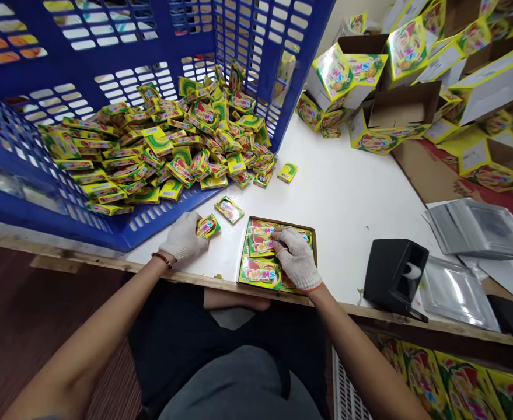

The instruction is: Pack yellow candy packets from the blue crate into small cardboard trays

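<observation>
- Head view: left hand in a white knit glove (pixel 185 239) grips a small yellow-green cardboard box (pixel 208 226) by its end, left of the tray.
- Right gloved hand (pixel 297 259) is over a shallow, filled cardboard tray (pixel 315 248), fingers at a flat TWINS box (pixel 260 245); pinching or just touching, can't tell!
- Just beyond the left grip, toward the tray: a loose yellow-white box (pixel 229 210). Farther off, a blue slatted plastic crate (pixel 129 233), heaped.
- Right of the right hand: a black tape dispenser (pixel 387 274).
- Right hand hides the tray's right part; printed cartons (pixel 409 49), far right, cut off.
</observation>
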The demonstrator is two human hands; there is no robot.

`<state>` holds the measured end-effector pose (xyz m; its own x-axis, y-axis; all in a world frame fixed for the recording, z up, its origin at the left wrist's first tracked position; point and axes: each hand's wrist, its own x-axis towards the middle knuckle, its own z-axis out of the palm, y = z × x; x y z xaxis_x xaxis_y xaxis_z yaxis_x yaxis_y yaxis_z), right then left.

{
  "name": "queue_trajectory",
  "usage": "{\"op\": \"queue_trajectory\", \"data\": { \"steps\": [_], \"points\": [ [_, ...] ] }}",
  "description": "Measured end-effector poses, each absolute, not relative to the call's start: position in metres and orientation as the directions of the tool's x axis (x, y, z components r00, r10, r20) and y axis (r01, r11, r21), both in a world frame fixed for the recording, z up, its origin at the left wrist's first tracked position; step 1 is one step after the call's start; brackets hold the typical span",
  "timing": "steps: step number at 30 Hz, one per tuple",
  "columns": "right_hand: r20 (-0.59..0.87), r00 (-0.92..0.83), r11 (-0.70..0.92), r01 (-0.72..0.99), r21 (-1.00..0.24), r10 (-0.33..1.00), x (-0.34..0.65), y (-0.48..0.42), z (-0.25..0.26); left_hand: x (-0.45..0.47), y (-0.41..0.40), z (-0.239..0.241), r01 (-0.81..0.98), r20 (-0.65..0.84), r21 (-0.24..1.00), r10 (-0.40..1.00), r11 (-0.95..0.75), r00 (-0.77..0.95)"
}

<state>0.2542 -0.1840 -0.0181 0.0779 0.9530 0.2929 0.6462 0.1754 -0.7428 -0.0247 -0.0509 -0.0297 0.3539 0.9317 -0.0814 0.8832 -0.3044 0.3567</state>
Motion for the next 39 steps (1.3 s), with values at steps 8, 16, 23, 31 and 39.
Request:
{"op": "queue_trajectory", "data": {
  "steps": [8,16,23,31,39],
  "points": [
    [0.023,0.064,-0.041,0.833,-0.552,0.998,0.268,-0.177,-0.006,0.018,-0.090,-0.001,0.299,0.024,0.946,0.950,-0.122,0.313],
    [0.017,0.068,-0.034,0.692,-0.721,0.998,0.263,-0.169,-0.007,0.037,-0.106,-0.006,0.044,-0.002,0.999,0.947,-0.013,0.320],
    [0.148,0.139,0.028,0.629,-0.777,0.979,0.260,-0.165,0.001,0.041,-0.109,0.003,0.007,-0.010,1.000,0.947,0.008,0.321],
    [0.320,0.082,0.204,0.617,-0.760,0.944,0.266,-0.153,0.018,0.079,-0.090,0.019,0.331,0.250,0.854,0.875,-0.400,0.414],
    [0.267,0.180,0.010,0.813,-0.583,0.947,0.253,-0.140,-0.029,0.072,-0.073,-0.029,0.498,0.275,0.747,0.887,-0.440,0.371]
  ]
}}
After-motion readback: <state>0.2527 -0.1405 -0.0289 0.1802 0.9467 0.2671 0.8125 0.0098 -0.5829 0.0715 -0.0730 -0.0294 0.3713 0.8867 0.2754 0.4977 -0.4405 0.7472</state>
